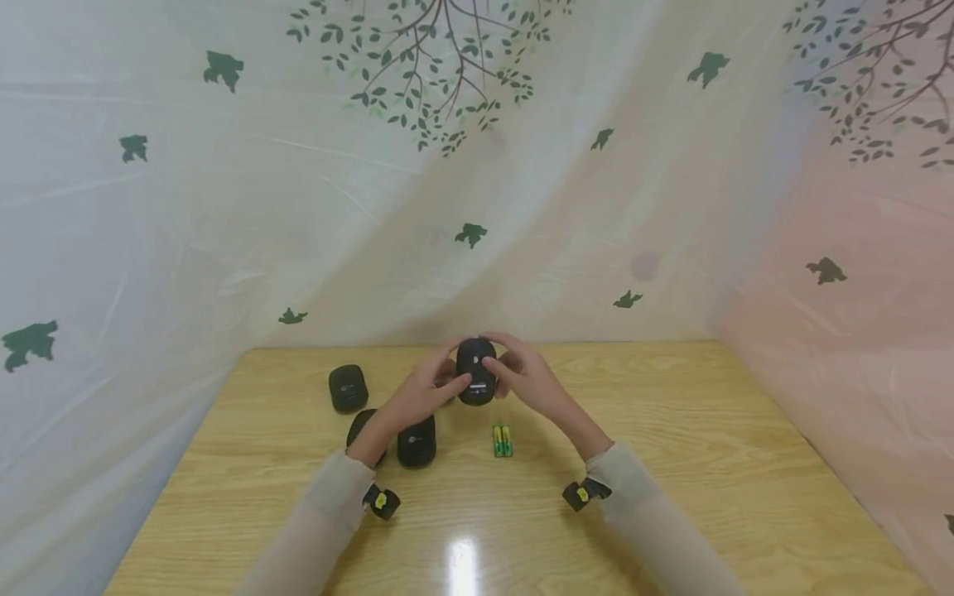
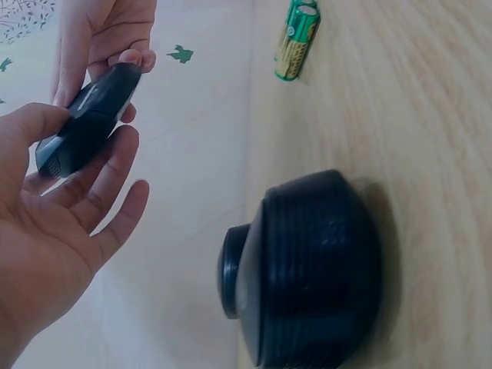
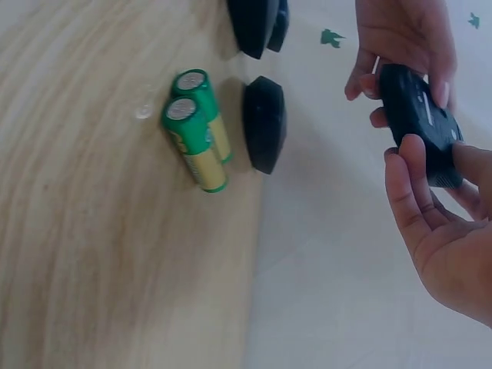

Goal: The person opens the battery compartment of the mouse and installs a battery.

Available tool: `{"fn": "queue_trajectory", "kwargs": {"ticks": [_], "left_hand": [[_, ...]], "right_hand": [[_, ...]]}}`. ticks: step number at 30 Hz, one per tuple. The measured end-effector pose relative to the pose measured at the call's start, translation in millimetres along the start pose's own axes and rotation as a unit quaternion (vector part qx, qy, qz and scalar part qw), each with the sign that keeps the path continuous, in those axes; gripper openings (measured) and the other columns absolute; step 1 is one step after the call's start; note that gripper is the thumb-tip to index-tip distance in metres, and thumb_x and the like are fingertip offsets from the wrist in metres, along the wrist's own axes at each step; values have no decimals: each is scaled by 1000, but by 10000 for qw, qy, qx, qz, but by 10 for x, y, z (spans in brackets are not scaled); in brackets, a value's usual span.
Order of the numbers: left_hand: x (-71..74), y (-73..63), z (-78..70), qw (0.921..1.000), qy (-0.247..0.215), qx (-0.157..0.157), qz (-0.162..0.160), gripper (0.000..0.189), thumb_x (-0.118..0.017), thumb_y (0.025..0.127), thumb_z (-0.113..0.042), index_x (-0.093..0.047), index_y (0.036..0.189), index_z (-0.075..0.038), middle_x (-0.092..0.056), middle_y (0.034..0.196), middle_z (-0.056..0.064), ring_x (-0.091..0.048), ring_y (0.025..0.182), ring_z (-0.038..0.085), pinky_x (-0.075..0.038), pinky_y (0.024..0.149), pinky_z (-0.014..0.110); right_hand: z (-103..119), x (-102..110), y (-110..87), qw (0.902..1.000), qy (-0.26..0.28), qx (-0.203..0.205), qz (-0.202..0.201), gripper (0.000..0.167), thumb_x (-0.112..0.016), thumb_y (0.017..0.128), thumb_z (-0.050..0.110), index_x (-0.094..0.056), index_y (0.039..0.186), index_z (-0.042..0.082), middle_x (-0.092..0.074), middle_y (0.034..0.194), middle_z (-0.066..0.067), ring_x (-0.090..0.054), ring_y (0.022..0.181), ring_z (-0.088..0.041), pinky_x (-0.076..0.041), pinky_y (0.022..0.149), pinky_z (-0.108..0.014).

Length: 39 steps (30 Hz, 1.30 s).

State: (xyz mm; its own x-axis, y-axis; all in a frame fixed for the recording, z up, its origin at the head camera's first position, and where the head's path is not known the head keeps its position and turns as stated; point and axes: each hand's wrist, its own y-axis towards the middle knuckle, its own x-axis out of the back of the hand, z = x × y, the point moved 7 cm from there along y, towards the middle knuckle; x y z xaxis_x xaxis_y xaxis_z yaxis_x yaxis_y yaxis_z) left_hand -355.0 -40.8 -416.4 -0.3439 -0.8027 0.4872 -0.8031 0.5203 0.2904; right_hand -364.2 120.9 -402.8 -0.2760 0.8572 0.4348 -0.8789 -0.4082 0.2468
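Observation:
A black computer mouse (image 1: 475, 372) is raised above the table's far part, its underside with a small pale label turned toward the head view. My left hand (image 1: 419, 394) holds its left side, thumb on the underside. From the other side my right hand (image 1: 535, 382) grips it, its thumb (image 1: 493, 365) lying on the underside. In the left wrist view the mouse (image 2: 91, 119) is seen edge-on between both hands. The right wrist view shows fingertips of my right hand (image 3: 450, 250) at the near end of the mouse (image 3: 421, 123).
Two green and yellow batteries (image 1: 503, 441) lie side by side on the wooden table (image 1: 671, 463). More black mice rest to the left: one at the back (image 1: 348, 388), one in front (image 1: 416, 442), and one partly under my left forearm (image 1: 361, 424). A patterned cloth hangs behind.

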Motion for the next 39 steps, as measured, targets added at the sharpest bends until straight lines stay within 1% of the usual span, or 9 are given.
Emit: {"fn": "queue_trajectory", "kwargs": {"ticks": [4, 8, 12, 16, 20, 27, 33, 36, 39], "left_hand": [[-55, -11, 54, 9990, -364, 251, 77, 62, -57, 106, -21, -26, 160, -21, -68, 123, 19, -69, 102, 25, -53, 86, 38], [-95, -21, 89, 9965, -717, 418, 131, 61, -56, 106, -21, -26, 159, -22, -62, 131, 23, -68, 112, 30, -56, 90, 40], [-118, -19, 111, 9935, -1027, 453, 184, 61, -54, 107, -18, -24, 160, -16, -65, 124, 27, -69, 110, 33, -57, 84, 38], [-133, -19, 117, 9903, -1295, 454, 228, 61, -52, 108, -17, -21, 161, -12, -66, 121, 30, -71, 104, 31, -58, 83, 48], [-144, -23, 114, 9894, -1361, 445, 251, 61, -51, 108, -17, -21, 161, -13, -66, 121, 31, -73, 100, 30, -56, 84, 58], [-159, -33, 102, 9918, -1180, 404, 281, 60, -52, 108, -19, -23, 160, -18, -67, 122, 27, -73, 97, 25, -59, 81, 49], [-176, -41, 97, 9918, -1209, 260, 325, 60, -53, 108, -19, -24, 160, -16, -68, 120, 27, -73, 92, 22, -56, 79, 61], [-182, -42, 107, 9909, -1273, 274, 340, 60, -53, 108, -17, -24, 160, -16, -67, 122, 27, -73, 94, 24, -55, 80, 63], [-180, -45, 107, 9914, -1236, 248, 341, 59, -53, 108, -16, -24, 159, -17, -66, 123, 27, -73, 97, 27, -56, 80, 62]], "right_hand": [[-63, -48, -13, 9999, -78, -117, -50, 46, -58, 106, 21, -49, 149, 9, -70, 84, -19, -65, 61, -26, -58, 62, -47], [-104, -91, -36, 9996, -160, -215, -47, 45, -53, 108, 25, -47, 150, 11, -67, 85, -16, -63, 61, -21, -57, 64, -53], [-138, -134, -58, 9995, -160, -271, 4, 45, -52, 108, 29, -45, 151, 15, -65, 87, -16, -61, 62, -19, -56, 63, -48], [-152, -172, -73, 9996, -126, -237, 44, 46, -51, 108, 30, -42, 151, 17, -64, 90, -15, -60, 64, -19, -54, 60, -36], [-164, -198, -83, 9996, -201, -192, 45, 44, -48, 109, 31, -41, 151, 20, -63, 90, -13, -58, 65, -17, -50, 59, -27], [-180, -222, -99, 9989, -448, -122, -104, 44, -45, 110, 29, -39, 152, 17, -65, 92, -13, -57, 66, -16, -49, 59, -26], [-201, -227, -106, 9979, -589, -199, -186, 44, -43, 111, 31, -37, 152, 17, -67, 95, -14, -58, 66, -15, -50, 59, -26], [-195, -224, -105, 9978, -612, -208, -155, 43, -44, 111, 32, -39, 151, 19, -67, 94, -14, -60, 66, -20, -51, 59, -27], [-187, -202, -92, 9973, -678, -185, -208, 41, -48, 109, 32, -44, 148, 21, -68, 98, -13, -64, 75, -26, -52, 61, -27]]}}
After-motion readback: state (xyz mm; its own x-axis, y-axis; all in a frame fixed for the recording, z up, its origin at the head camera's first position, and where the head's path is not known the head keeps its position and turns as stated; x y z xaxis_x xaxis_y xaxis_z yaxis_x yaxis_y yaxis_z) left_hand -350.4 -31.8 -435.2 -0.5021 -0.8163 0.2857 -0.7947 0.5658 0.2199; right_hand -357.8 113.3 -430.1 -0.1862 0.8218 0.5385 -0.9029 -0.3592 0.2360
